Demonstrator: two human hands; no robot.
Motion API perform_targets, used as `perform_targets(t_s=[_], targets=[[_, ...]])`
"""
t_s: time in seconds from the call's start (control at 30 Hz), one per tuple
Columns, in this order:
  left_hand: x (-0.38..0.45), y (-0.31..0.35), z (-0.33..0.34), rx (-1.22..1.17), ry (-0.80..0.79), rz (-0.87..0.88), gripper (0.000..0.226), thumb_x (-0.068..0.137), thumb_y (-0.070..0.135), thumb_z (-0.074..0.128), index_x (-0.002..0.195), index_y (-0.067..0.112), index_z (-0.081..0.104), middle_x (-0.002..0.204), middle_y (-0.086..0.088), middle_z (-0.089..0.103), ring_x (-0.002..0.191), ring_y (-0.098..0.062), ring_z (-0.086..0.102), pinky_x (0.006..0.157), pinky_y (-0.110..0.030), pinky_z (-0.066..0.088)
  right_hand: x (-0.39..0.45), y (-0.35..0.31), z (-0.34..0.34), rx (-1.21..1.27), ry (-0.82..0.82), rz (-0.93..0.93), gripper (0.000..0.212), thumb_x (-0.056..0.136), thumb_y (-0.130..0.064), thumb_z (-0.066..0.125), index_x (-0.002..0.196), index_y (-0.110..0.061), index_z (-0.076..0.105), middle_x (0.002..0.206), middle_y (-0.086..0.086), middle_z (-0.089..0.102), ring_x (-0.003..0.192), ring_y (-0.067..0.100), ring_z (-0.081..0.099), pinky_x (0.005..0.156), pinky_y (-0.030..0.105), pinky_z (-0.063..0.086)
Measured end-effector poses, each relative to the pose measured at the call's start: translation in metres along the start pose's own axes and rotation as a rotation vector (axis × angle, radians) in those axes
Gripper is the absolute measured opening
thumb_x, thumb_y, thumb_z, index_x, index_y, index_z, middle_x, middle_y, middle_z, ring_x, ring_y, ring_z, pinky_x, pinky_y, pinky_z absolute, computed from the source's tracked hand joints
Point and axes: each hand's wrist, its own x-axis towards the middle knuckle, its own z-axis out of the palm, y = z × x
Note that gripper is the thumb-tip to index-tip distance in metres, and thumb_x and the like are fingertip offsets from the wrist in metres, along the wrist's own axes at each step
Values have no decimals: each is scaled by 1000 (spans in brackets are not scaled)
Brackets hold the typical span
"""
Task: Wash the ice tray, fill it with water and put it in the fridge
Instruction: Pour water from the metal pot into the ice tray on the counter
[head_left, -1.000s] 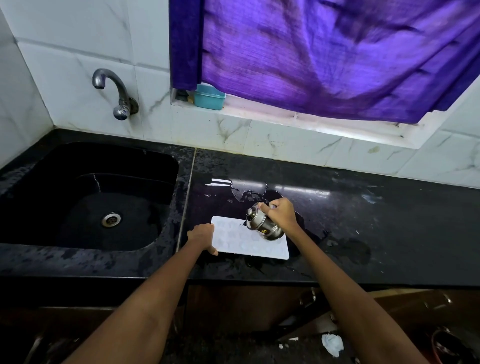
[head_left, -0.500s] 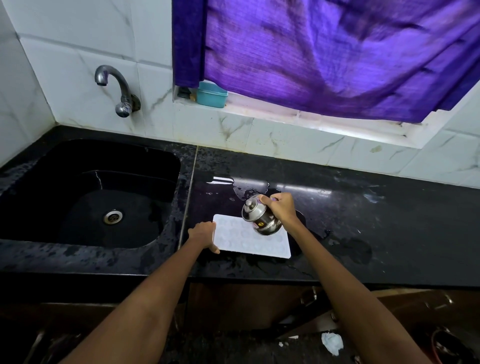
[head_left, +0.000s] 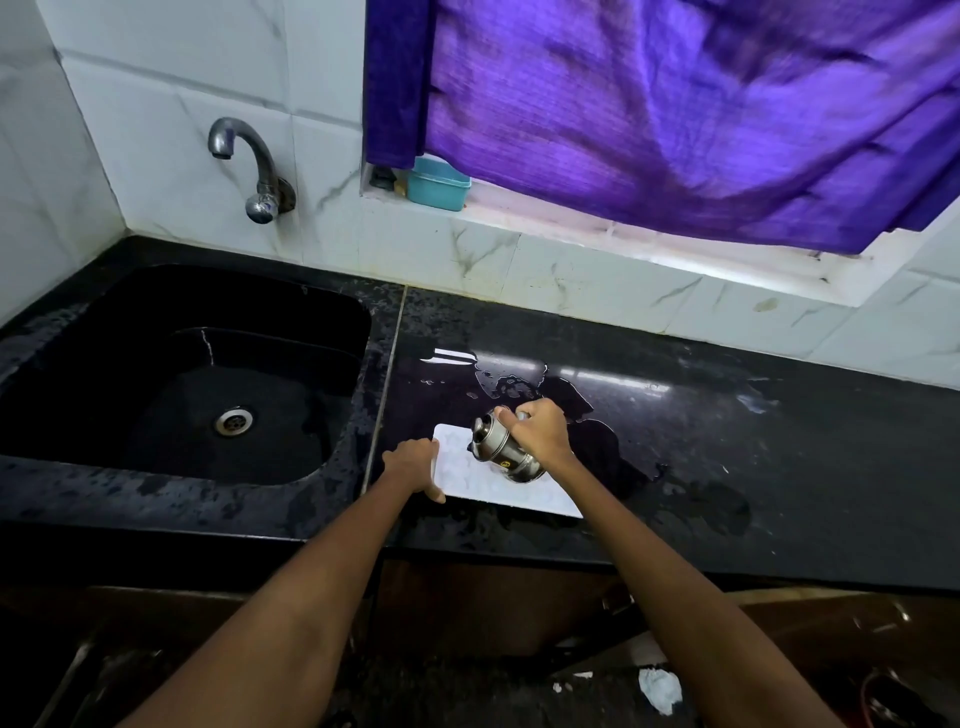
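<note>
1. The right hand (head_left: 537, 434) is curled around a small steel pot (head_left: 501, 449), gripping it by the body and tipping it on its side, mouth toward 9 o'clock, over the white ice tray (head_left: 498, 486).
2. The left hand (head_left: 415, 462) grips the tray's near-left edge, fingers curled over the rim and the thumb pointing toward 5 o'clock along the tray's corner.
3. The ice tray lies flat on the black stone counter (head_left: 727, 467), just to the 3 o'clock side of the seam that divides counter from sink surround. Its cells are too washed out to tell whether they hold water.
4. A puddle of water (head_left: 519, 384) spreads on the counter at 12 o'clock from the tray, with a darker wet patch running out toward 3 o'clock beyond the right hand.
5. The black sink (head_left: 104, 322) sits at 9 o'clock from the tray, its steel drain (head_left: 234, 421) showing in the basin; the rim around it is speckled with wet marks.
6. A steel tap (head_left: 254, 166) juts from the white marbled wall tiles (head_left: 171, 104) at 11 o'clock, above the sink's far edge.
7. At 12 o'clock a window ledge carries a teal plastic box (head_left: 439, 184), partly under a purple curtain (head_left: 675, 104) that hangs across the upper right.
8. At 5 o'clock, below the counter edge, a crumpled white scrap (head_left: 660, 688) lies on the dark floor.
</note>
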Motion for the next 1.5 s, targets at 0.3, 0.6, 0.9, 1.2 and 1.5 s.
perform_targets(t_s=[0.3, 0.6, 0.9, 1.2, 1.5], targets=[[1, -1, 1, -15, -3, -8, 89, 72, 41, 78, 143, 13, 30, 138, -6, 43, 131, -27, 41, 103, -46, 36, 3, -1, -2, 0, 12, -5, 57, 82, -25, 65, 43, -17, 24, 43, 1, 24, 44, 14, 24, 47, 28, 21], [-1, 0, 0, -29, -1, -12, 89, 72, 39, 78, 142, 13, 30, 138, -6, 44, 131, -28, 42, 104, -46, 37, 2, 7, -4, 184, 64, 93, 61, 79, -19, 70, 43, -19, 21, 46, -2, 19, 46, 13, 18, 49, 29, 17], [1, 1, -1, -33, 3, -27, 83, 70, 38, 80, 135, 10, 37, 134, -7, 48, 127, -28, 46, 104, -47, 38, 7, 7, -20, 234, -40, 30, 57, 78, -16, 71, 43, -18, 25, 47, 0, 21, 44, 11, 19, 47, 25, 18], [0, -1, 0, -9, -4, 1, 88, 73, 40, 78, 141, 12, 31, 139, -6, 42, 131, -29, 41, 105, -50, 37, -8, 8, -1, 40, -77, -43, 65, 80, -20, 69, 42, -20, 17, 35, -8, 14, 38, 8, 16, 43, 21, 17], [1, 0, 0, -7, -9, -12, 87, 71, 40, 79, 140, 12, 32, 139, -5, 43, 131, -28, 41, 105, -49, 37, -8, 7, -1, 15, -73, -36, 63, 81, -21, 67, 42, -19, 17, 41, -3, 19, 42, 12, 19, 49, 28, 21]])
